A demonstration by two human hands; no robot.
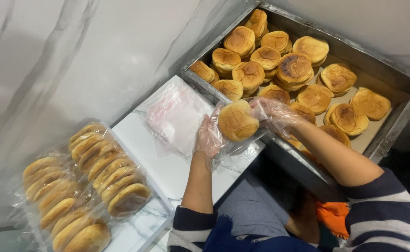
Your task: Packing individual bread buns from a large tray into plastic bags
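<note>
Holding one round golden bun (236,121) between both gloved hands, you have it just above the white marble counter (167,172), near the middle of the view. Your left hand (208,137), in a thin clear glove, sits at the bun's 9 o'clock with the fingers close together and curved around a clear plastic bag (235,149) that hangs open under the bun. Your right hand (275,114), also gloved, is at the bun's 3 o'clock; its fingertips pinch the bun's edge.

At 1 o'clock from the bun stands a metal tray (396,135) with many more buns (294,67) lying in stacks. At 9 o'clock, flat on the counter, lies a pile of empty clear bags (174,116). At 7 o'clock, well apart, rows of already bagged buns (111,172) lean against each other.
</note>
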